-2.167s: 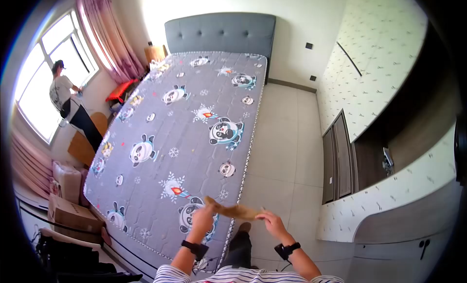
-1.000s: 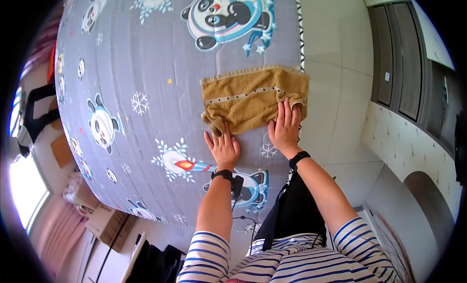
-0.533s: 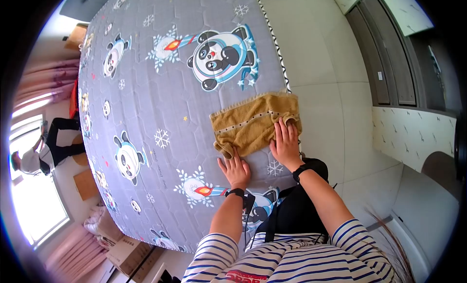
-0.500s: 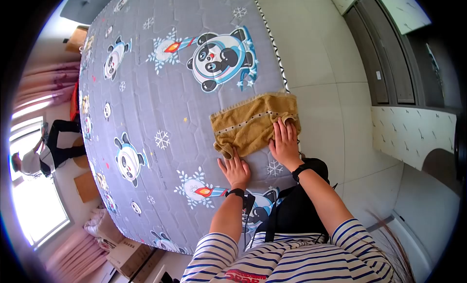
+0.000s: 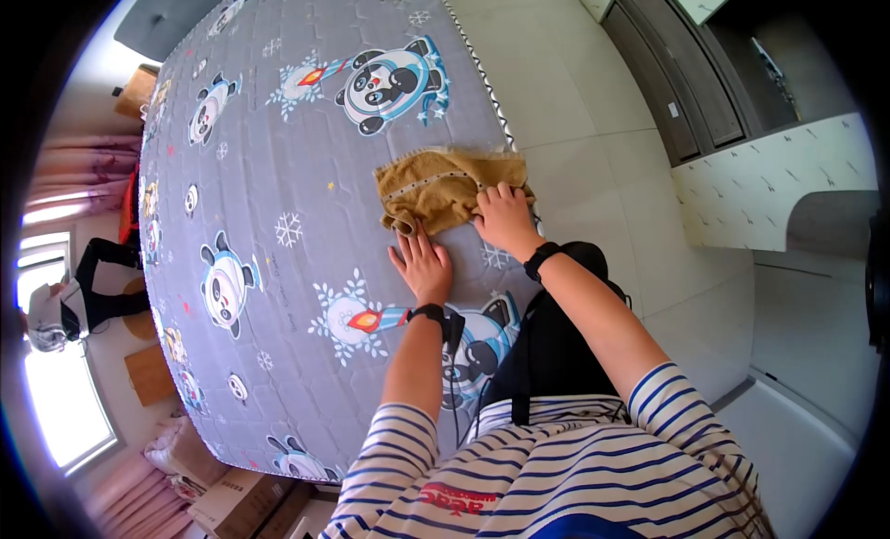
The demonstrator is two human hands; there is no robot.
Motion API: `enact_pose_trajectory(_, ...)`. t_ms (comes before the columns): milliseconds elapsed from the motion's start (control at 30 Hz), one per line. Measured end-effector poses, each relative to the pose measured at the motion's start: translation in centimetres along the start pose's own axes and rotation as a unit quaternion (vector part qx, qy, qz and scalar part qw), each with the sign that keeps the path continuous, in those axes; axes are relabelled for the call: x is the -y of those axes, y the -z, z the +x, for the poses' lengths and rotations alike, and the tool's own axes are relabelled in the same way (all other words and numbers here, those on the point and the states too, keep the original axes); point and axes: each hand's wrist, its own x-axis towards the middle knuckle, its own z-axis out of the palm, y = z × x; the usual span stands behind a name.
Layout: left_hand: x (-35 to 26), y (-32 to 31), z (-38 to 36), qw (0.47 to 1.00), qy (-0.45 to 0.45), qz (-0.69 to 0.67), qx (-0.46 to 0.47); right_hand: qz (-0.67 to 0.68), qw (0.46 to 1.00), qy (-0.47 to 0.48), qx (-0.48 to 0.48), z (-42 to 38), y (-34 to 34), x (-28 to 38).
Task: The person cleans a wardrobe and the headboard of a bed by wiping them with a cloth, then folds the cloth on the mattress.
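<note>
A mustard-brown towel with a dotted stripe lies crumpled near the edge of the panda-print bed cover. My right hand is closed on the towel's right part, its fingers curled into the cloth. At the near left corner, where the cloth is rolled up, my left hand lies flat with fingers apart, its fingertips touching the fold. Dark bands are around both wrists.
Tiled floor runs along the bed's right side, with a dark-fronted cabinet beyond. Across the bed another person sits by the window. Cardboard boxes stand at the lower left.
My right fingers have gone from lying extended on the towel to curling into it, and its right side is more bunched. The camera view has shifted; the seated person has leaned.
</note>
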Motion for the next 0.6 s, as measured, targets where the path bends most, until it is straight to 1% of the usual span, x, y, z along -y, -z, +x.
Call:
enact_pose_trajectory(67, 0.0, -0.3, 0.0, 1.0, -0.002, -0.007, -0.015, 0.021, 0.993, 0.02, 0.117, -0.9, 1.3, 0.4)
enact_pose_trajectory(133, 0.4, -1.0, -0.1, 0.998, -0.013, -0.021, -0.054, 0.003, 0.99, 0.029, 0.135, -2.2, 0.8, 0.8)
enact_pose_trajectory(167, 0.6, -1.3, -0.1, 0.997, -0.022, -0.022, -0.077, 0.0, 0.986, 0.034, 0.162, -3.0, 0.9, 1.2)
enact_pose_trajectory(200, 0.7, -1.2, -0.5, 0.997, -0.021, -0.02, -0.072, 0.0, 0.981, 0.039, 0.19, -4.1, 0.8, 1.6)
enact_pose_trajectory(267, 1.2, -0.7, -0.8, 0.998, -0.057, -0.038, 0.0, 0.001, 0.984, 0.036, 0.175, -5.9, 0.4, 2.5)
enact_pose_trajectory(333, 1.5, -0.4, -2.1, 0.996, -0.075, -0.041, 0.002, -0.033, 0.974, 0.043, 0.22, -7.1, 0.9, 3.3)
enact_pose_trajectory(367, 1.6, -0.3, -3.1, 0.994, -0.086, -0.053, 0.03, -0.03, 0.974, 0.042, 0.22, -7.7, 1.2, 3.4)
enact_pose_trajectory(400, 1.6, 0.1, -4.1, 0.991, -0.097, -0.066, 0.058, -0.015, 0.967, 0.041, 0.253, -8.1, 1.5, 3.4)
enact_pose_trajectory(433, 1.7, 0.5, -5.1, 0.99, -0.111, -0.057, 0.066, 0.0, 0.958, 0.04, 0.285, -8.6, 1.8, 3.3)
enact_pose_trajectory(467, 1.8, 0.9, -6.2, 0.99, -0.113, -0.055, 0.064, 0.002, 0.959, 0.039, 0.282, -9.1, 2.1, 3.2)
enact_pose_trajectory(533, 1.6, 2.5, -8.3, 0.984, -0.129, -0.073, 0.101, 0.029, 0.938, 0.066, 0.338, -10.5, 2.4, 2.7)
enact_pose_trajectory(567, 1.7, 3.2, -9.0, 0.981, -0.133, -0.077, 0.122, 0.04, 0.935, 0.074, 0.343, -11.1, 2.5, 2.4)
enact_pose_trajectory(600, 1.8, 4.0, -9.5, 0.981, -0.132, -0.076, 0.121, 0.041, 0.936, 0.075, 0.342, -11.4, 2.6, 2.3)
